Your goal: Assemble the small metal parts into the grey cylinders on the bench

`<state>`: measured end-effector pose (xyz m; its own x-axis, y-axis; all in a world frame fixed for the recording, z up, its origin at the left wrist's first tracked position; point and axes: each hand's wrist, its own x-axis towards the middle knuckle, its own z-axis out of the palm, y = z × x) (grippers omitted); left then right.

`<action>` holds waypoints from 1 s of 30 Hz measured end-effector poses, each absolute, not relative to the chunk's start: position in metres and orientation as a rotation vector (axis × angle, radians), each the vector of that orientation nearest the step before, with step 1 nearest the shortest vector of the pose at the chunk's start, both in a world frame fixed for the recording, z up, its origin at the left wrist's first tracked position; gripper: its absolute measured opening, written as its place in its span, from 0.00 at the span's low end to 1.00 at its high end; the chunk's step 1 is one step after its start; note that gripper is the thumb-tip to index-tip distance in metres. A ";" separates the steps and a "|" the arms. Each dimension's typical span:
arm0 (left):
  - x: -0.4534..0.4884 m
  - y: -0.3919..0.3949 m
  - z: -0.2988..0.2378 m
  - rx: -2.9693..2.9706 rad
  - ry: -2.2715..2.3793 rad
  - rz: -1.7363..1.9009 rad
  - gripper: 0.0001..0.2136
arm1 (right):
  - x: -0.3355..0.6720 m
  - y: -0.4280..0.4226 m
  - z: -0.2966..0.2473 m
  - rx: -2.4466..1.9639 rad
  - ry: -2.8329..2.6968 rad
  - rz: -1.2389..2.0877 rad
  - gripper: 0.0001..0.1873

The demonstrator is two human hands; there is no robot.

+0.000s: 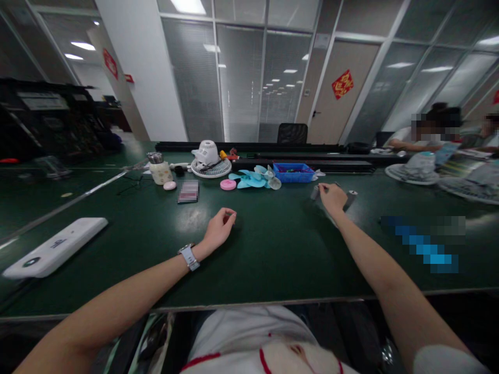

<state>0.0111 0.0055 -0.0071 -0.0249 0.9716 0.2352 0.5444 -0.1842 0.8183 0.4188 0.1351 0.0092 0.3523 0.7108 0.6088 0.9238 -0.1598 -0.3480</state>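
Note:
My left hand [219, 228] rests on the dark green table [273, 259], fingers curled in a loose pinch; whether anything is in it I cannot make out. A watch sits on that wrist. My right hand [332, 198] reaches farther out, fingers closed around a small grey cylinder-like part [315, 192]. A second grey cylinder [351, 198] lies just right of that hand. Beyond lie light blue fan blades [255, 178], a pink round cap [228, 184], a blue tray [293, 172] and a white fan grille [211, 167] with a white motor housing on it.
A white flat device [54, 248] lies at the left near the table edge. A cream jar [160, 169] and a small dark card [188, 191] sit at the back left. Other people sit at the far right with fan parts. A black chair stands behind.

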 end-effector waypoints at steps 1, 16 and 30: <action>0.011 0.006 -0.008 1.757 1.577 1.126 0.13 | 0.419 0.135 0.009 -1.906 -1.427 -0.413 0.21; 0.009 0.007 -0.009 1.770 1.591 1.106 0.14 | 0.420 0.140 0.006 -1.900 -1.381 -0.333 0.20; 0.010 0.008 -0.012 1.779 1.569 1.126 0.13 | 0.409 0.132 0.006 -2.065 -1.593 -0.431 0.24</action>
<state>0.0100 0.0075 -0.0116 -0.0118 0.9686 0.2482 0.5455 -0.2018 0.8134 0.4094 0.1315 0.0058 0.2681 0.8062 0.5274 0.9622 -0.1966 -0.1886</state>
